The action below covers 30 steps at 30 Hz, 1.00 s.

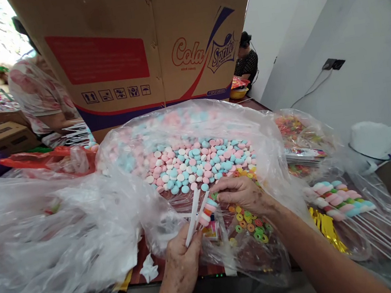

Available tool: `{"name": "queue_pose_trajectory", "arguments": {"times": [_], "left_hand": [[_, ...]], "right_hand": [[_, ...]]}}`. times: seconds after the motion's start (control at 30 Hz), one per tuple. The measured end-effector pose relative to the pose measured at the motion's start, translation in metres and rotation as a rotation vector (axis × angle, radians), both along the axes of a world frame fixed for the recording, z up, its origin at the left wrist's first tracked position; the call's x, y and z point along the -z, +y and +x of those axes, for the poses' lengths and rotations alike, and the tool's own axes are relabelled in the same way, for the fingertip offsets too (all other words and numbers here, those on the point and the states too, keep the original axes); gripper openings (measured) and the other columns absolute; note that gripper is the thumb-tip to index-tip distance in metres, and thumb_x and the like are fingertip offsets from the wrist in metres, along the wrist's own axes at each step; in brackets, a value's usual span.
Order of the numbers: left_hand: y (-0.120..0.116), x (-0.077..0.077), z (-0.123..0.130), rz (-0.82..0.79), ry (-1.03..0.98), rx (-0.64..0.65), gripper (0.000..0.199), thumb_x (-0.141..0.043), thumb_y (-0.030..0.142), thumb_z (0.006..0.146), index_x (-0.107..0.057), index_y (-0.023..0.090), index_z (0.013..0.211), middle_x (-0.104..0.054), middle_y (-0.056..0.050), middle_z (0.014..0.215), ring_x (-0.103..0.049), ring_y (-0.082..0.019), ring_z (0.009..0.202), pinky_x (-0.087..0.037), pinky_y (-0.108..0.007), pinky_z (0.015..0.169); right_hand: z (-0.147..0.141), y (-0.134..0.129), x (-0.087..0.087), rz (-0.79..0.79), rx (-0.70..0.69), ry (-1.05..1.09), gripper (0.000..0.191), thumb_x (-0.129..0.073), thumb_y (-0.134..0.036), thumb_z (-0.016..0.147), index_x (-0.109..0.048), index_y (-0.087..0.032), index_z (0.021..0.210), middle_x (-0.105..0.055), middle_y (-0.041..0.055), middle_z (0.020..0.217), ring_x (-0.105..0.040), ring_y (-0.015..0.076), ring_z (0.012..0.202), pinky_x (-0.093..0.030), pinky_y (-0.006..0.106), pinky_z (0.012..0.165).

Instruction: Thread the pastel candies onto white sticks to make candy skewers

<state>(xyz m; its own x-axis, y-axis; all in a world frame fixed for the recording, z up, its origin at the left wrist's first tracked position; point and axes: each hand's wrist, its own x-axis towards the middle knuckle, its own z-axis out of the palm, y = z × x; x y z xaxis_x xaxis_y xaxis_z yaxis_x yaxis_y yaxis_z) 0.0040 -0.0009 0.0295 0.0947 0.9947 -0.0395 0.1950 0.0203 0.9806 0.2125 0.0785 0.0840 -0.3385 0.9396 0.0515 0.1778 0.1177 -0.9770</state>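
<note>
My left hand [181, 255] is closed around several white sticks [193, 217] that point up and away from me. One of them carries a short stack of pink, white, orange and blue marshmallow candies [206, 213]. My right hand [242, 195] pinches a green gummy ring [214, 196] beside the tip of that stick. Beyond both hands, an open clear plastic bag spreads out a heap of pink, white and blue marshmallows [198, 163]. Loose yellow, orange and green gummy rings [253, 223] lie on plastic under my right wrist.
A tall cardboard carton [108, 56] stands behind the heap. Crumpled clear plastic [52, 221] covers the left side. Finished candy skewers [343, 198] and gold ties [327, 229] lie at right, near bagged gummies [290, 125]. One person [40, 91] sits at left, another [247, 63] behind the carton.
</note>
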Motion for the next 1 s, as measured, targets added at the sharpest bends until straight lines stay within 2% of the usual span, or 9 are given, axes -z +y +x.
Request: {"name": "queue_pose_trajectory", "arguments": {"times": [0.1,0.27,0.4,0.47,0.53,0.63,0.73,0.9,1.0], "left_hand": [[0.000,0.004,-0.002,-0.009,-0.029,0.037,0.026,-0.053,0.036,0.088,-0.060,0.019,0.069,-0.043,0.005,0.057,-0.038,-0.014,0.056,-0.029,-0.025,0.053],[0.000,0.006,-0.004,-0.022,-0.057,0.051,0.028,-0.055,0.036,0.087,-0.057,0.019,0.065,-0.044,0.005,0.057,-0.038,-0.014,0.055,-0.029,-0.024,0.052],[0.001,0.005,-0.004,-0.003,-0.065,0.012,0.029,-0.058,0.035,0.085,-0.057,0.019,0.060,-0.045,0.005,0.054,-0.037,-0.013,0.053,-0.029,-0.024,0.049],[0.000,0.006,-0.004,-0.011,-0.076,-0.019,0.029,-0.061,0.037,0.082,-0.059,0.019,0.058,-0.045,0.005,0.051,-0.037,-0.013,0.050,-0.029,-0.023,0.047],[0.000,0.009,-0.003,-0.034,-0.109,-0.062,0.032,-0.065,0.040,0.079,-0.058,0.019,0.056,-0.043,0.006,0.047,-0.037,-0.012,0.047,-0.029,-0.023,0.044],[0.001,0.015,-0.001,-0.092,-0.195,-0.157,0.037,-0.067,0.047,0.075,-0.056,0.019,0.054,-0.042,0.006,0.044,-0.035,-0.010,0.041,-0.025,-0.022,0.039],[0.000,0.018,0.001,-0.150,-0.255,-0.223,0.042,-0.067,0.052,0.074,-0.053,0.019,0.053,-0.040,0.008,0.039,-0.031,-0.007,0.034,-0.021,-0.020,0.035],[-0.001,0.013,0.002,-0.162,-0.310,-0.213,0.041,-0.066,0.049,0.077,-0.052,0.018,0.053,-0.038,0.009,0.036,-0.031,-0.006,0.031,-0.019,-0.019,0.033],[-0.001,0.012,0.003,-0.165,-0.333,-0.270,0.039,-0.068,0.047,0.074,-0.053,0.018,0.053,-0.041,0.008,0.039,-0.032,-0.006,0.031,-0.020,-0.018,0.031]], "right_hand": [[0.004,-0.002,-0.007,0.030,-0.109,-0.097,0.018,-0.071,-0.027,0.075,-0.078,-0.019,0.090,-0.070,0.0028,0.084,-0.060,0.0140,0.076,-0.047,0.025,0.069],[0.001,-0.009,0.001,-0.095,-0.154,-0.038,0.026,-0.071,-0.033,0.076,-0.076,-0.016,0.095,-0.072,0.0041,0.089,-0.063,0.0158,0.079,-0.050,0.026,0.070],[-0.003,-0.014,-0.002,-0.074,-0.199,-0.087,0.019,-0.067,-0.029,0.078,-0.075,-0.017,0.091,-0.071,0.0017,0.084,-0.062,0.0131,0.074,-0.048,0.023,0.068],[-0.002,-0.013,-0.009,-0.045,-0.203,-0.121,0.024,-0.066,-0.028,0.079,-0.074,-0.017,0.098,-0.070,0.0012,0.085,-0.061,0.0124,0.074,-0.048,0.022,0.066],[0.002,-0.009,-0.016,-0.004,-0.095,-0.111,0.036,-0.064,-0.031,0.079,-0.069,-0.018,0.112,-0.069,0.0018,0.089,-0.061,0.0122,0.072,-0.047,0.022,0.063],[0.009,0.002,-0.020,0.084,0.227,-0.143,0.041,-0.058,-0.034,0.082,-0.064,-0.016,0.119,-0.069,0.0031,0.085,-0.061,0.0138,0.069,-0.047,0.024,0.060],[0.009,0.013,-0.019,0.213,0.353,-0.401,0.026,-0.052,-0.030,0.085,-0.070,-0.019,0.100,-0.067,0.0012,0.075,-0.060,0.0158,0.069,-0.045,0.026,0.061],[-0.012,0.026,-0.008,0.358,0.271,-0.964,0.022,-0.047,-0.021,0.089,-0.069,-0.020,0.091,-0.070,0.0037,0.088,-0.061,0.0162,0.076,-0.041,0.025,0.066],[-0.026,0.034,0.000,0.378,0.248,-1.138,0.023,-0.045,-0.018,0.091,-0.068,-0.019,0.093,-0.070,0.0067,0.093,-0.061,0.0174,0.080,-0.041,0.025,0.067]]}}
